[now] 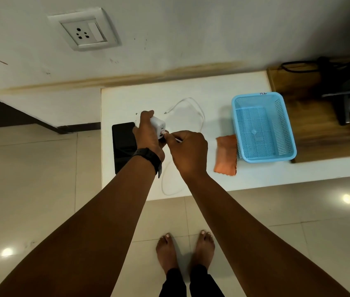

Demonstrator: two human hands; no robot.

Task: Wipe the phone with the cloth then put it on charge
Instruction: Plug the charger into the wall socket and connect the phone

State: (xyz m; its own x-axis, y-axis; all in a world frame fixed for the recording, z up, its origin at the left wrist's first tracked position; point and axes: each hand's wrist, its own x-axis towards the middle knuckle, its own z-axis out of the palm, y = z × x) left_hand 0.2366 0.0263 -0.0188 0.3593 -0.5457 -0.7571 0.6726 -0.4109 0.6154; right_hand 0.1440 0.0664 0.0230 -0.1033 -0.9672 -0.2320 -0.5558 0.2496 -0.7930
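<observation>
left hand [148, 133] grips charger [158, 127] | right hand [188, 151] pinches cable [199, 116] plug | cloth [226, 155] touches basket [263, 127] | phone [123, 144] left

Glossy black phone [124, 146] at nine o'clock on the white table [191, 97]. White charger block [158, 127] at the middle, with a white cable [193, 108] looping toward twelve o'clock. Orange cloth [226, 155], plain, at three o'clock of the block. Light blue basket [263, 127] further toward three o'clock, patterned all over with a fine grid of small holes. Black watch band [149, 157] at six o'clock of the block. Off-white wall [191, 39] at twelve o'clock, streaked with a yellow-brown stain low down; pale grey-white socket plate [84, 28] at eleven o'clock. Brown wood-grain surface [311, 129] at far three o'clock. Cream glossy floor tiles [41, 179] with thin pale joints.
</observation>
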